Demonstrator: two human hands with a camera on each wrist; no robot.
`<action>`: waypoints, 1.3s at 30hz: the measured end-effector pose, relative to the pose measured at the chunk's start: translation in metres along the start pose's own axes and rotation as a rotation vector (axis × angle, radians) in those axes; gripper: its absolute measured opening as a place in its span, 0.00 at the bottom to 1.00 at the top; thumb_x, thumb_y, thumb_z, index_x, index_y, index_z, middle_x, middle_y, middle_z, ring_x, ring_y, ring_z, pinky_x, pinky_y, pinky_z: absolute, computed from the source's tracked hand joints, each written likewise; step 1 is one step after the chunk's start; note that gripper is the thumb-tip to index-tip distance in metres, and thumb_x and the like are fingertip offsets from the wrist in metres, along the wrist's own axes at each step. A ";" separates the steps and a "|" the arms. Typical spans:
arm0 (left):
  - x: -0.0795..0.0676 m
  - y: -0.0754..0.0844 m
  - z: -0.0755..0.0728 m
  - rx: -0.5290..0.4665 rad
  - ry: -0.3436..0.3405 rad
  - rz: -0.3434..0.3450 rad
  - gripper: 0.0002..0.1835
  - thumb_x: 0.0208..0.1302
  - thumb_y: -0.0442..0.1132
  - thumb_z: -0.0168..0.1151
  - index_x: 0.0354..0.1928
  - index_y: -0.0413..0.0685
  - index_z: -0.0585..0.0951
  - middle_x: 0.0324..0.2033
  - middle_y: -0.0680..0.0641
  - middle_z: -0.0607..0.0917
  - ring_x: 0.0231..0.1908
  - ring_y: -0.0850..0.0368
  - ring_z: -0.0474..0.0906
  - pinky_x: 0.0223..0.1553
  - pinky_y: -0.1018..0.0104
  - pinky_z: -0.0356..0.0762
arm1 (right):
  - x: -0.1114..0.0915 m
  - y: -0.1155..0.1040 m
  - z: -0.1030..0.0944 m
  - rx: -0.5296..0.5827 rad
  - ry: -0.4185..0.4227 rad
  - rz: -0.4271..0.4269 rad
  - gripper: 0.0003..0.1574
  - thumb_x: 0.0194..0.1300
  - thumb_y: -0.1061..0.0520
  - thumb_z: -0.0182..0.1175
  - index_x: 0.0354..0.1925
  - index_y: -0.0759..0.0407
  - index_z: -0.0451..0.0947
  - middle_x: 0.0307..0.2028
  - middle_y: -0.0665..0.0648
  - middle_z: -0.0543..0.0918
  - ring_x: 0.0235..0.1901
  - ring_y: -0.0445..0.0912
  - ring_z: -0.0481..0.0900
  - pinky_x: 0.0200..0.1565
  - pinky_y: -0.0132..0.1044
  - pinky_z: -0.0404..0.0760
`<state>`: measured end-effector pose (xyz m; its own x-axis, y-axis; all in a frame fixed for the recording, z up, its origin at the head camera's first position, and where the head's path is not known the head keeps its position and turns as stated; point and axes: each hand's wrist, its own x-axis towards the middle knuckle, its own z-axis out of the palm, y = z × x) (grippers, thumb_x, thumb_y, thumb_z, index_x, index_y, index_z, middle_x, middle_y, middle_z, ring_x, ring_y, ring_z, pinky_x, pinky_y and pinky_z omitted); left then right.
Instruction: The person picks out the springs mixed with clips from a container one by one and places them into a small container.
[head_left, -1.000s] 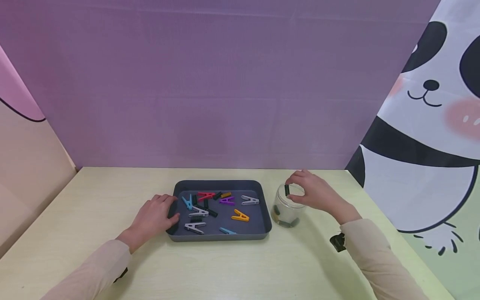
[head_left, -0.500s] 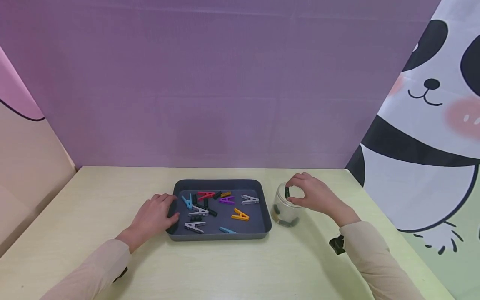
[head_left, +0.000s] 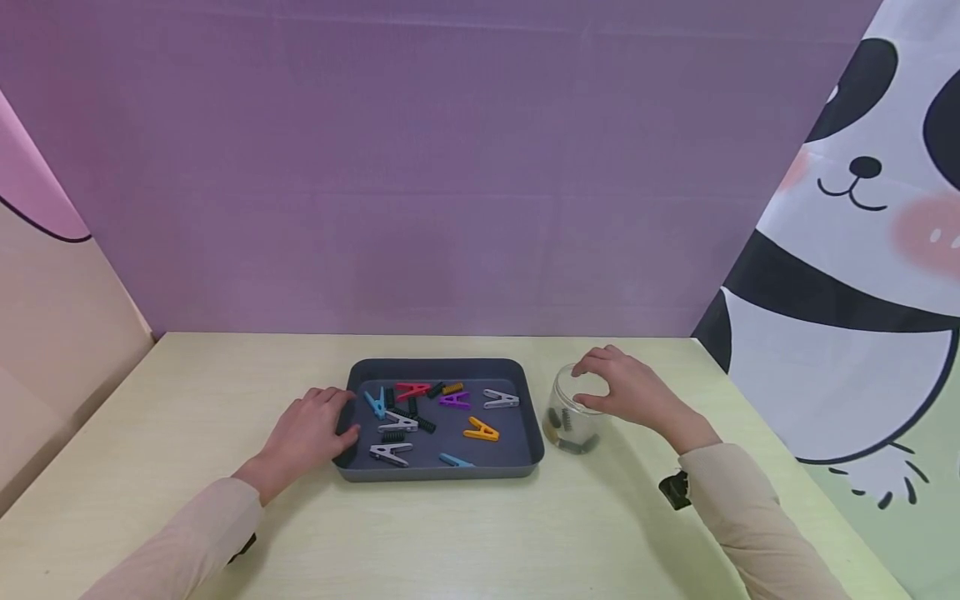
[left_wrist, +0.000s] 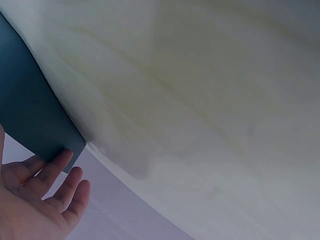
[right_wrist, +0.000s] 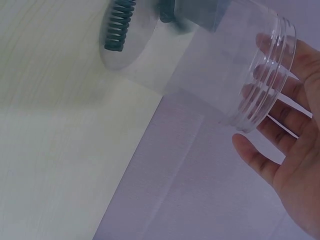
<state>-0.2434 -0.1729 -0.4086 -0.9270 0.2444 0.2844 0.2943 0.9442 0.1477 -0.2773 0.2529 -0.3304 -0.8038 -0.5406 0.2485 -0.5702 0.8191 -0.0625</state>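
Springs (head_left: 393, 437) are lying in two places, the tray (head_left: 502, 454) and the jar (head_left: 579, 430). At least five dark ones, partly overlapped, and one yellow one are sharing the tray with eight clips: three grey clips (head_left: 500, 399), two blue clips (head_left: 455, 460), one red clip (head_left: 412, 390), one purple clip (head_left: 453, 401) and one yellow clip (head_left: 482, 429). Several more springs are showing through the jar's wall, too indistinct for a sure count. The right wrist view is giving what the head view blurs: the coils of one dark spring near the jar's base, with a smeared dark shape beside it. The left wrist view is showing the fingers against the tray's outer wall.

The right hand (head_left: 630, 392) is reaching across the jar's mouth, thumb and fingers apart and holding nothing; whether they are touching the rim, I cannot tell. The left hand (head_left: 303, 433) is resting at the tray's left edge, fingers loosely bent and separate. Both forearms are angling inward over the table (head_left: 420, 533).
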 end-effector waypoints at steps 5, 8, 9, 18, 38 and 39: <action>0.000 0.000 0.000 -0.002 0.002 0.001 0.25 0.53 0.49 0.62 0.50 0.40 0.76 0.48 0.41 0.80 0.49 0.43 0.73 0.48 0.49 0.74 | 0.000 0.000 0.000 -0.005 0.000 -0.001 0.18 0.51 0.52 0.66 0.41 0.56 0.79 0.42 0.53 0.80 0.45 0.50 0.75 0.46 0.47 0.77; 0.000 0.000 0.000 -0.003 0.004 0.001 0.25 0.53 0.49 0.62 0.50 0.40 0.76 0.48 0.41 0.80 0.49 0.43 0.73 0.47 0.49 0.74 | 0.001 0.000 0.000 -0.008 -0.001 -0.006 0.18 0.51 0.52 0.66 0.41 0.56 0.79 0.42 0.53 0.80 0.45 0.50 0.75 0.46 0.47 0.77; 0.000 0.000 0.000 -0.003 0.003 -0.001 0.25 0.53 0.49 0.62 0.50 0.40 0.76 0.48 0.41 0.80 0.49 0.43 0.73 0.47 0.49 0.74 | 0.001 0.000 0.000 -0.010 -0.001 -0.008 0.18 0.51 0.52 0.66 0.41 0.56 0.79 0.42 0.53 0.80 0.45 0.50 0.75 0.46 0.47 0.77; 0.000 0.001 0.000 -0.001 -0.005 -0.007 0.25 0.53 0.49 0.62 0.50 0.40 0.76 0.48 0.41 0.80 0.49 0.43 0.73 0.48 0.49 0.74 | 0.003 0.001 0.000 -0.014 0.009 -0.023 0.18 0.51 0.52 0.66 0.41 0.57 0.79 0.41 0.54 0.80 0.44 0.51 0.76 0.45 0.48 0.77; 0.000 0.001 -0.001 -0.007 -0.004 -0.009 0.25 0.54 0.48 0.62 0.50 0.40 0.76 0.48 0.40 0.80 0.50 0.43 0.73 0.49 0.49 0.73 | 0.022 -0.030 -0.012 -0.039 0.091 -0.155 0.15 0.52 0.51 0.65 0.39 0.55 0.79 0.39 0.51 0.80 0.41 0.47 0.76 0.43 0.43 0.77; 0.000 0.002 -0.001 -0.007 -0.003 -0.009 0.25 0.54 0.48 0.62 0.50 0.40 0.76 0.48 0.40 0.80 0.50 0.43 0.73 0.49 0.49 0.73 | 0.023 -0.032 -0.011 -0.045 0.089 -0.162 0.15 0.52 0.51 0.65 0.39 0.55 0.79 0.38 0.51 0.80 0.41 0.47 0.76 0.43 0.43 0.77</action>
<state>-0.2426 -0.1717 -0.4072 -0.9301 0.2369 0.2806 0.2880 0.9447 0.1568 -0.2761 0.2162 -0.3120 -0.6823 -0.6489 0.3367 -0.6816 0.7312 0.0279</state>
